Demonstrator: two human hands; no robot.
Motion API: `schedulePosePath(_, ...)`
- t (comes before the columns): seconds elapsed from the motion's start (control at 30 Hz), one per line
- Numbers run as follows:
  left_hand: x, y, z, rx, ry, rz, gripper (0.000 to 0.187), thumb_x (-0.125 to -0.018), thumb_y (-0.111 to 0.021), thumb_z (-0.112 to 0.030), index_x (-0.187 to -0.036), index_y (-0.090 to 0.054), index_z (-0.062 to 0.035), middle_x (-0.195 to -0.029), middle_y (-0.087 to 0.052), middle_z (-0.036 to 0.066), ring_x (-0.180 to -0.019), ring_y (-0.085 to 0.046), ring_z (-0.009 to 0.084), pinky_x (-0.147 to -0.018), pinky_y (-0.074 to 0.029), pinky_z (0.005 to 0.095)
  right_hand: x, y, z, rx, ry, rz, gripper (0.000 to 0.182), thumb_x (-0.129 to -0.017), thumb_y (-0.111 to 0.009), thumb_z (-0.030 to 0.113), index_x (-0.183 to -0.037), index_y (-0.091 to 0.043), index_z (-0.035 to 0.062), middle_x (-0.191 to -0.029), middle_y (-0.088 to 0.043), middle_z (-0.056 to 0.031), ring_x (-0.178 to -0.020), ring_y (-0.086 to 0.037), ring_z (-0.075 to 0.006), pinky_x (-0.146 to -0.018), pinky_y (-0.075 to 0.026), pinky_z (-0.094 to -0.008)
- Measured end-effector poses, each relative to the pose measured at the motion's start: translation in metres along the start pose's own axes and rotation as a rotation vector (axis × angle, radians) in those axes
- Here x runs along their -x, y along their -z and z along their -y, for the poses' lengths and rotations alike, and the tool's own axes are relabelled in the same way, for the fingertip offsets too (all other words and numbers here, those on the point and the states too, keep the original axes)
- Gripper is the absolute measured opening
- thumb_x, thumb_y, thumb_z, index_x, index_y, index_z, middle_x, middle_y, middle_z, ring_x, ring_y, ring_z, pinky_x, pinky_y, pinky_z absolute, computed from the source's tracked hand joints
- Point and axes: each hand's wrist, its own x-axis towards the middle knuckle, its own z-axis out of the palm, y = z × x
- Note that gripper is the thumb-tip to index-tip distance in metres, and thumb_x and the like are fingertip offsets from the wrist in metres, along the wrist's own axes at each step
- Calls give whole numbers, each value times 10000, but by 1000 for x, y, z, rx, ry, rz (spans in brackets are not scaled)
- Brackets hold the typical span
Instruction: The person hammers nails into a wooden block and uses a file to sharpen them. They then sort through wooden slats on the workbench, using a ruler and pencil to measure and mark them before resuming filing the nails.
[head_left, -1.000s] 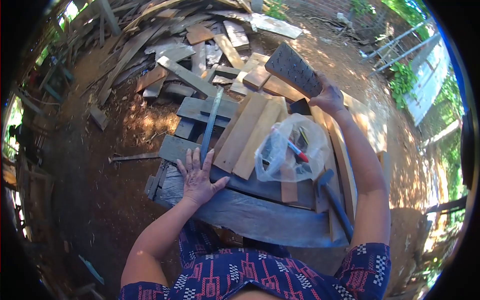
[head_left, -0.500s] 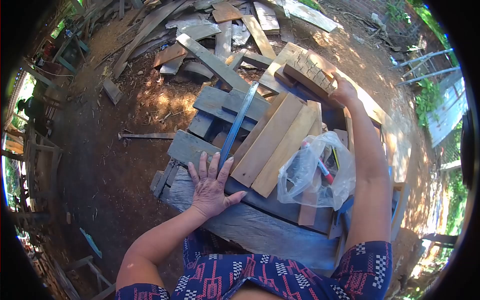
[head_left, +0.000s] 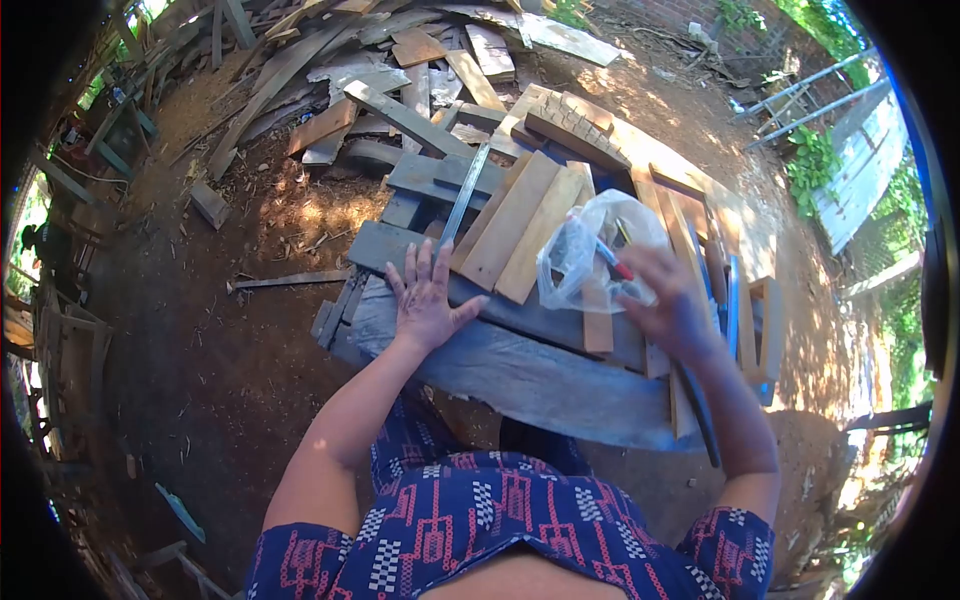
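My left hand lies flat with spread fingers on the grey wooden bench. Its fingertips touch the near end of a long metal straightedge. To the right of that lie brown planks, side by side. A clear plastic bag rests on the planks, with a red-and-white marker in it. Beside the bag, my right hand hovers, blurred, with thumb and fingers apart around the marker's red end. Nothing held shows in it.
A rough, cracked wood block lies at the bench's far side. Scrap boards are heaped on the dirt ground beyond. A wooden frame and a blue metal bar stand at the right. A loose strip lies at left.
My right hand has left the cracked wood block and come back toward me to the plastic bag. My left hand stays flat on the bench by the straightedge. The view has shifted.
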Motion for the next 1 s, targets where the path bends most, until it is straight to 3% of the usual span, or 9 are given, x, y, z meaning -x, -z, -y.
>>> schedulePosePath(0.07,4,-8,6,9,-31,-97,876,-847,-573,-604,-1487,-276,-84,-1504,-279,207,-1443,-164,401,-1147,-60,619,42,-20,34,-29,48,38,474,-738,-768,142,-1182,-623,58,-1211,-592,-173,-1130,-573,-360,-954,-468,-436)
schedulePosePath(0.17,4,-20,22,267,3,-399,523,-881,-605,-221,-1328,-416,-26,-1403,-359,238,-1370,-283,445,-1145,-226,535,92,-56,56,-22,31,113,505,-737,-775,169,-1204,-614,67,-1249,-560,-182,-1157,-551,-361,-981,-451,-435)
schedulePosePath(0.33,5,-25,25,189,39,-391,421,-838,-664,-204,-1176,-498,-16,-1367,-392,235,-1356,-301,435,-1136,-251,514,144,-119,44,40,-140,51,525,-803,-713,356,-1223,-601,62,-1311,-508,-202,-1236,-472,-378,-1046,-370,-477)
schedulePosePath(0.53,11,-18,24,222,32,-456,412,-775,-717,-174,-1103,-526,-15,-1279,-462,209,-1300,-383,397,-1115,-302,467,149,-136,39,84,-121,-75,492,-824,-681,379,-1188,-621,54,-1299,-521,-183,-1208,-476,-367,-1038,-350,-478)
schedulePosePath(0.63,17,-11,36,663,119,-552,321,-770,-631,-44,-1081,-554,-15,-1182,-520,162,-1142,-515,307,-1022,-403,363,149,-134,39,55,-122,-92,462,-824,-682,353,-1170,-630,52,-1284,-534,-179,-1194,-484,-361,-1038,-354,-471)
schedulePosePath(0.73,26,-1,48,786,279,-478,260,-782,-624,-37,-1039,-589,-12,-1154,-537,142,-1079,-539,280,-963,-432,361,149,-135,39,35,-141,-88,462,-820,-687,352,-1166,-635,51,-1282,-538,-176,-1190,-488,-359,-1038,-356,-466)
schedulePosePath(0.8,31,1,50,685,221,-472,180,-786,-665,-92,-946,-629,-20,-1097,-568,145,-1027,-551,286,-936,-431,386,151,-135,36,46,-139,-98,468,-813,-694,349,-1169,-635,50,-1285,-539,-176,-1191,-489,-357,-1038,-355,-466)
schedulePosePath(0.87,30,-7,48,324,-33,-452,200,-775,-721,-188,-880,-643,-36,-1034,-594,139,-985,-556,304,-941,-409,417,152,-137,34,13,-135,-104,460,-816,-691,350,-1166,-634,57,-1289,-539,-179,-1208,-487,-354,-1043,-349,-467)
schedulePosePath(1.0,25,-11,26,221,51,-354,252,-767,-758,-275,-813,-619,-70,-1001,-605,116,-1037,-530,309,-951,-382,437,159,-140,26,-31,-133,-161,417,-816,-689,340,-1124,-638,63,-1277,-549,-172,-1215,-486,-346,-1033,-355,-459)
